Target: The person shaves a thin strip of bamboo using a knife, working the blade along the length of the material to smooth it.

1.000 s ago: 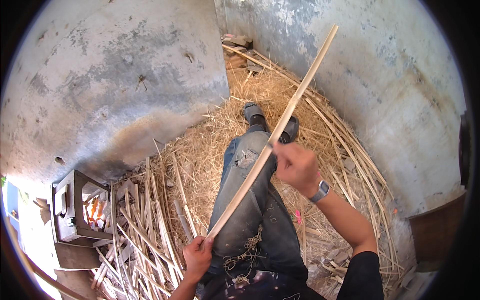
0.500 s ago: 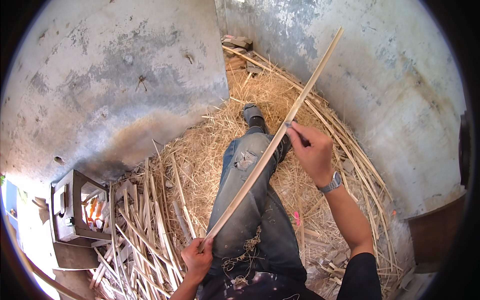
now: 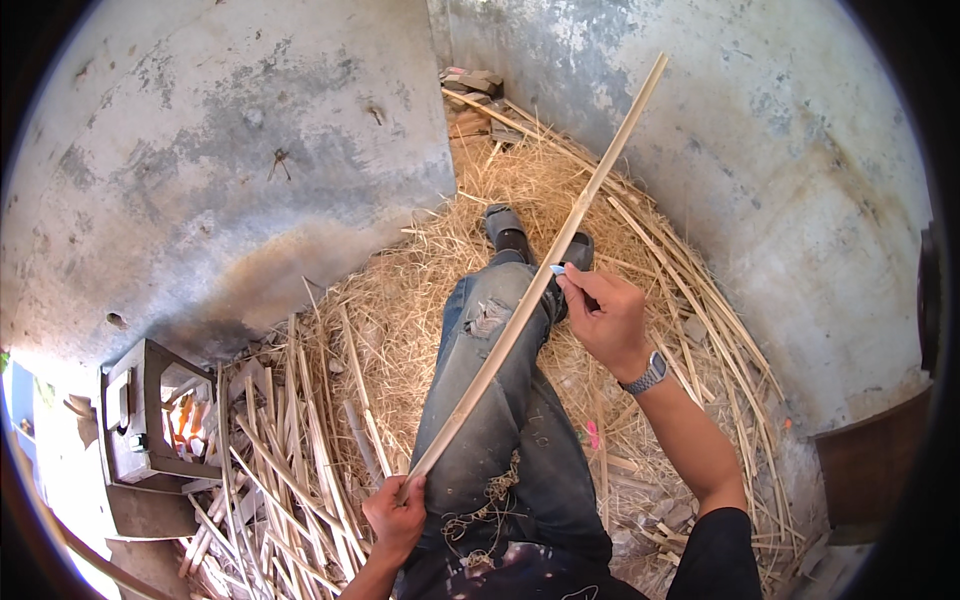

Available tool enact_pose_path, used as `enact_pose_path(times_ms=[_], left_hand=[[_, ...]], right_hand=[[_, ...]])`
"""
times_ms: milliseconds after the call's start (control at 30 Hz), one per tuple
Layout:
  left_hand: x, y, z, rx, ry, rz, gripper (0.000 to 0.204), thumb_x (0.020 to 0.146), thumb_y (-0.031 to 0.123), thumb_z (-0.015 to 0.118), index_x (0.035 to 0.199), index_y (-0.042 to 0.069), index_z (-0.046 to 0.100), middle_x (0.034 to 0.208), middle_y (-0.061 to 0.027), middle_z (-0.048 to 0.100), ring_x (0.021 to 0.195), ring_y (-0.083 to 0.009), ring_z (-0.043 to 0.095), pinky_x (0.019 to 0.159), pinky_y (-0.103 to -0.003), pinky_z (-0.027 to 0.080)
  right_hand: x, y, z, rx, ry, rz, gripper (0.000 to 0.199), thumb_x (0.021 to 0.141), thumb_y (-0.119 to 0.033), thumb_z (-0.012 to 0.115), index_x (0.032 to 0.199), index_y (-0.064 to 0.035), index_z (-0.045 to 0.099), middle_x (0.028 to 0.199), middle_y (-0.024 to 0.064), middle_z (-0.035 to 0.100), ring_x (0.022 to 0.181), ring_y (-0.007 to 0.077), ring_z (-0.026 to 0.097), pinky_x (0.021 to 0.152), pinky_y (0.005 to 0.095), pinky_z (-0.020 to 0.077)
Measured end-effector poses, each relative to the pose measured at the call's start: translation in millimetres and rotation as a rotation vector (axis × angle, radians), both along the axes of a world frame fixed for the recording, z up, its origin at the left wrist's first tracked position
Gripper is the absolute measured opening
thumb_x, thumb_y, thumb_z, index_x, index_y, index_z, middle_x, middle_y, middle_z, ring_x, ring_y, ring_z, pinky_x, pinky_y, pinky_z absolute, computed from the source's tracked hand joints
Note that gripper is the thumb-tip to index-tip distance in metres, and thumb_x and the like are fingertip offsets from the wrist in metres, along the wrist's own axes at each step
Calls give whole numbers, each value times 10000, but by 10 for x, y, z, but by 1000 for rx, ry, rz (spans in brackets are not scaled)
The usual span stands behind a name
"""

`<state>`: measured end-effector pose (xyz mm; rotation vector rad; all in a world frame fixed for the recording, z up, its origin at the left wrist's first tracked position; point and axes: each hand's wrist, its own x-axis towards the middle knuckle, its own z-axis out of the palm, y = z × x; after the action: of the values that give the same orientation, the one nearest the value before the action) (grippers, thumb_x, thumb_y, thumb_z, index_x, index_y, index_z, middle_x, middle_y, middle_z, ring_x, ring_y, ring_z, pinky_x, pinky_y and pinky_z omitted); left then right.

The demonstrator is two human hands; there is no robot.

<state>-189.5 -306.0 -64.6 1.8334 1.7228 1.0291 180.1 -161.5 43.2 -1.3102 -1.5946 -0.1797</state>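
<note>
A long, pale strip of bamboo or wood (image 3: pixel 480 383) slants across my legs, its far end raised toward the right-hand wall. My left hand (image 3: pixel 395 518) is closed round its near end, thumb on top, beside my thigh. About halfway along the strip, my right hand (image 3: pixel 608 315) pinches a small, bluish-white, shiny flat piece (image 3: pixel 558 269) against or right beside its edge. Whether that piece is a blade I cannot tell; the fingers cover most of it. A watch (image 3: pixel 648 373) sits on my right wrist.
Curled shavings (image 3: pixel 400 290) cover the floor round my legs. Many loose strips (image 3: pixel 310 440) lie to the left, and longer ones (image 3: pixel 700 300) along the right wall. A box-like frame (image 3: pixel 150 420) stands at far left. Tangled string (image 3: pixel 490 500) rests on my lap.
My right hand has moved slightly nearer and to the left, and the shiny piece in it shows more. The strip's far end has swung a little left. My left hand has stayed put.
</note>
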Motion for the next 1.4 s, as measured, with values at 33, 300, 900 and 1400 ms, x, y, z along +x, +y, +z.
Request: enact_pose_path(times_ms=[33,300,900,1400], left_hand=[[1,-1,-2,9,-13,0,225,926,227,841,840,45,741,551,-88,576,447,-184,549,466,-334,429],[116,-22,88,-4,-7,2,265,942,257,827,817,43,736,540,-85,565,441,-184,542,461,-340,419],[211,64,210,-91,-100,-13,326,982,330,795,881,25,735,588,-72,589,509,-146,550,507,-336,438],[380,151,309,-125,-217,-18,279,995,277,786,928,9,748,636,-61,631,557,-109,551,539,-298,441]], right_hand=[[-5,-18,0,-20,3,-7,149,918,-58,789,1059,-9,791,712,135,664,537,272,616,494,364,469],[-292,-302,-140,-79,-74,89,160,903,-83,791,1063,-81,796,688,77,643,542,262,643,465,379,484],[-177,-78,-157,12,60,-1,210,907,-101,776,1116,-102,796,751,81,674,563,282,659,486,370,516],[-476,-481,-260,-127,-179,166,323,869,-92,745,1188,-130,774,692,48,596,525,232,630,453,378,498]])
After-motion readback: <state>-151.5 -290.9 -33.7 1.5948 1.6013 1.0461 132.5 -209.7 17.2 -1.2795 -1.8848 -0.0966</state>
